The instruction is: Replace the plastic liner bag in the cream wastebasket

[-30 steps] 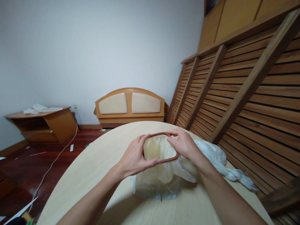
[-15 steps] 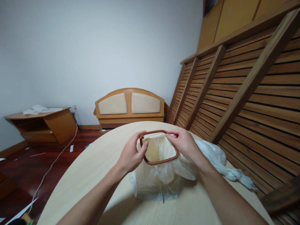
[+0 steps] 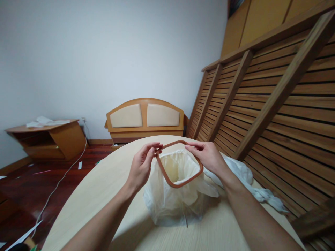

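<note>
A brown rounded-square ring [image 3: 165, 174] is held up at a tilt over a bin lined with a translucent white bag [image 3: 180, 205]. My left hand [image 3: 142, 164] pinches the ring's left corner between thumb and fingers. At the far right side of the ring, my right hand [image 3: 206, 155] grips it with thumb and fingers. The bag's upper edge is folded over the bin's mouth and hangs loosely down its outside. Through the ring the pale yellowish inside of the bin shows.
The round light table [image 3: 104, 184] also bears a knotted white plastic bag [image 3: 240, 172] behind my right forearm. Wooden slatted panels [image 3: 261, 104] lean at the right. Beyond the table stand a headboard [image 3: 144, 115] and, at the left, a low cabinet [image 3: 65, 137].
The ring has turned so that one corner points toward me. My left hand has shifted slightly left and its thumb has moved up to the ring's corner. My right hand has moved slightly.
</note>
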The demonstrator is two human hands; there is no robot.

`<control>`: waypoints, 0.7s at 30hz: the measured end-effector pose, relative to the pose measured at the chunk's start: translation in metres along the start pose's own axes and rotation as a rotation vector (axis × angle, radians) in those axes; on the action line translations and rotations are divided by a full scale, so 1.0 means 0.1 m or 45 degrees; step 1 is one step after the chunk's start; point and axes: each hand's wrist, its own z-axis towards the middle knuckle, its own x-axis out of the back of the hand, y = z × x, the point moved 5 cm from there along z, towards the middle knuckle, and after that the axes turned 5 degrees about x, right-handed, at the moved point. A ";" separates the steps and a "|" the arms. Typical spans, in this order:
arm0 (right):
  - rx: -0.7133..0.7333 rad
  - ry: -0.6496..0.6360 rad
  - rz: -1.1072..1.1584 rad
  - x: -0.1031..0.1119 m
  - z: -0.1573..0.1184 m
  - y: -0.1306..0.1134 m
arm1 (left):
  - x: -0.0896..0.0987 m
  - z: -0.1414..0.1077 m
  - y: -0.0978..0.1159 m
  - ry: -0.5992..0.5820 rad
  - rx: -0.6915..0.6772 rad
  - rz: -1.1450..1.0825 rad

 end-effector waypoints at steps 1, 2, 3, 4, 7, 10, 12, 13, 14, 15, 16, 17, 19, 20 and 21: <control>0.008 -0.008 0.020 0.00 -0.01 -0.02 | 0.02 0.01 0.01 0.024 0.039 -0.017; 0.022 -0.033 0.040 0.00 -0.02 -0.06 | 0.04 0.02 0.01 0.023 0.088 -0.026; 0.039 -0.074 0.061 -0.01 -0.04 -0.10 | 0.04 0.02 0.01 0.002 0.146 -0.030; 0.058 -0.125 0.088 -0.03 -0.06 -0.15 | 0.04 0.02 0.01 -0.035 0.209 -0.029; 0.123 -0.293 0.192 -0.10 -0.15 -0.33 | 0.02 0.01 0.03 -0.162 0.359 -0.025; 0.207 -0.436 0.262 -0.17 -0.25 -0.49 | -0.04 -0.02 0.06 -0.277 0.417 -0.015; 0.257 -0.489 0.258 -0.20 -0.30 -0.56 | -0.09 -0.04 0.07 -0.375 0.426 -0.001; 0.274 -0.502 0.249 -0.22 -0.31 -0.57 | -0.12 -0.05 0.08 -0.423 0.423 0.013; 0.282 -0.508 0.233 -0.23 -0.32 -0.58 | -0.15 -0.06 0.09 -0.462 0.415 0.025; 0.278 -0.506 0.214 -0.23 -0.33 -0.57 | -0.17 -0.07 0.11 -0.483 0.403 0.032; 0.271 -0.497 0.192 -0.24 -0.32 -0.57 | -0.17 -0.06 0.12 -0.480 0.391 0.032; 0.264 -0.479 0.172 -0.23 -0.31 -0.55 | -0.17 -0.06 0.13 -0.453 0.379 0.028; 0.258 -0.422 0.148 -0.21 -0.28 -0.53 | -0.11 -0.03 0.14 -0.319 0.347 0.017; 0.256 -0.392 0.151 -0.19 -0.26 -0.52 | -0.07 -0.02 0.14 -0.224 0.330 0.014; 0.249 -0.364 0.166 -0.18 -0.24 -0.50 | -0.02 -0.01 0.13 -0.126 0.316 0.012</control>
